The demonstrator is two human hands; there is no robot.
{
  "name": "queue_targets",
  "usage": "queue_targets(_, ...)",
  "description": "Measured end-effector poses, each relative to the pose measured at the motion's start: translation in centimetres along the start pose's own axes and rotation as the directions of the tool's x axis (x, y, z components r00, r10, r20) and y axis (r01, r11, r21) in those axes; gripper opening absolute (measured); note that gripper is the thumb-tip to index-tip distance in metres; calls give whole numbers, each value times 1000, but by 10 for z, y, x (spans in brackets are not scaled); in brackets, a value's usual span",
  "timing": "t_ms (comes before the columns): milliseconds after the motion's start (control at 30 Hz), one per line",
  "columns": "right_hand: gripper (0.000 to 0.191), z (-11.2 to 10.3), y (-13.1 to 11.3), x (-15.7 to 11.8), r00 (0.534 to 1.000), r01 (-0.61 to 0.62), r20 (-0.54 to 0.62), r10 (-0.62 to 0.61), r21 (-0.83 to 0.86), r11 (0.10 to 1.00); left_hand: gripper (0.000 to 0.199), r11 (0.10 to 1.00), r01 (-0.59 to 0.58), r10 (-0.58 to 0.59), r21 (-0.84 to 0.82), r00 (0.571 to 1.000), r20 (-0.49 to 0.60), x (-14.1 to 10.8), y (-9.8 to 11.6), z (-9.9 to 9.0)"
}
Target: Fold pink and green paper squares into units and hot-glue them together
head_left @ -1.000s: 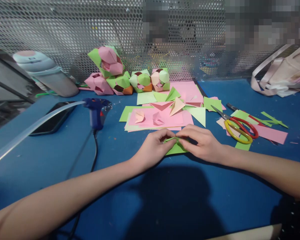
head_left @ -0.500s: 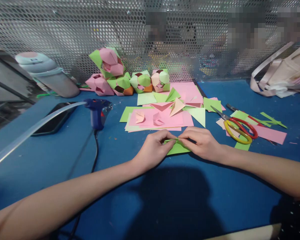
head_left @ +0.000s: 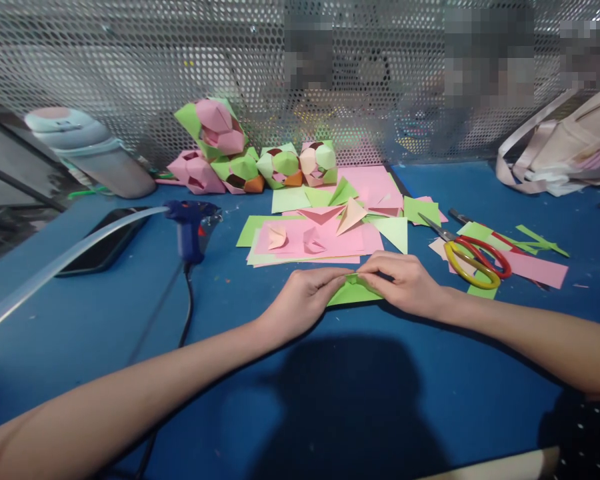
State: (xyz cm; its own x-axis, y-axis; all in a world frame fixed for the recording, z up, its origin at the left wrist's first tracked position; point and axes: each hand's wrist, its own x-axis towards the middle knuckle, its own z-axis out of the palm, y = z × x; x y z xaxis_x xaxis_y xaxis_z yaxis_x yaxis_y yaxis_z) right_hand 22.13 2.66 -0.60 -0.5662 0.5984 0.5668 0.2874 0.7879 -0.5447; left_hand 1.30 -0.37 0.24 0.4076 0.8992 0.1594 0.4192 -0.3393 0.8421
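A green sheet of paper lies at the middle of the blue table, with its far edge pinched between my two hands. My left hand grips its far left part between thumb and fingers. On the right, my right hand pinches the same edge, the fingertips of both hands nearly touching. Just beyond my hands is a stack of pink paper bearing small folded pieces. Folded paper balls in pink and green are piled against the mesh screen.
A blue glue gun with its cord stands left of my hands, near a dark phone. Scissors lie on paper scraps at the right. A bottle leans at the back left; a pale bag sits at the back right.
My left hand's fingers have straightened and flattened along the paper's far edge. The whole view has shifted slightly; the right hand keeps its pinch.
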Motion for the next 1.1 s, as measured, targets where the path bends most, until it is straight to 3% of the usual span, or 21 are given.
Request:
queue_targets(367,16,-4,-2,2,980,170,120,-160,-78,982,17,994,-34,41,101,997,-69,0,5,3)
queue_targets(533,16,-4,-4,4,993,111,56,-105,-111,988,13,993,-28,41,116,993,-111,0,7,3)
queue_targets(733,16,-2,-8,4,975,214,88,-204,-121,969,8,992,3,6,126,997,-73,0,8,6)
queue_targets(800,14,-2,-9,3,991,133,43,-129,-96,987,9,996,34,-25,84,994,-111,1,7,6)
queue_targets(933,35,1,-9,3,983,-183,-13,183,5,983,12,991,102,-121,-85,961,-250,5,2,5)
queue_targets(1000,29,3,-9,4,964,-266,-14,267,70,961,14,977,134,-176,-165,945,-275,7,-1,6)
queue_targets(1100,9,7,-9,5,955,-289,-35,293,95,953,17,946,179,-246,-270,939,-241,9,-2,9)
